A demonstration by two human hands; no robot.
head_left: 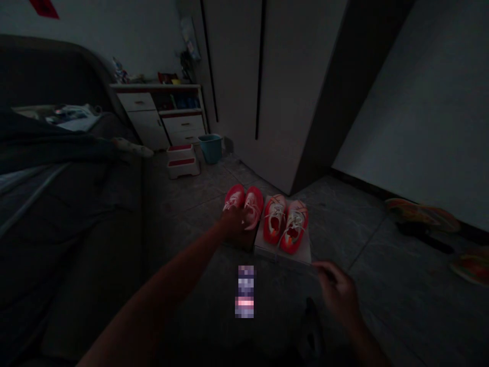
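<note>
Two pink-red shoes with pale laces [253, 204] sit side by side on a dark box [244, 240]. My left hand [232, 224] reaches over their near end and touches the left shoe; its fingers are dark and hard to make out. To the right, two red-and-white shoes [284, 221] with orange inside rest on a light box [304, 250]. My right hand [334, 280] is at this box's near right corner, its thumb and forefinger pinched together there. A pixelated patch covers the floor in front of the boxes.
A tall wardrobe [282, 102] stands behind the shoes. A bed [76, 204] lies on the left. Further back are a step stool [183, 165], a teal bucket [211, 149] and a white cabinet [145, 120]. More shoes [424, 214] lie by the right wall.
</note>
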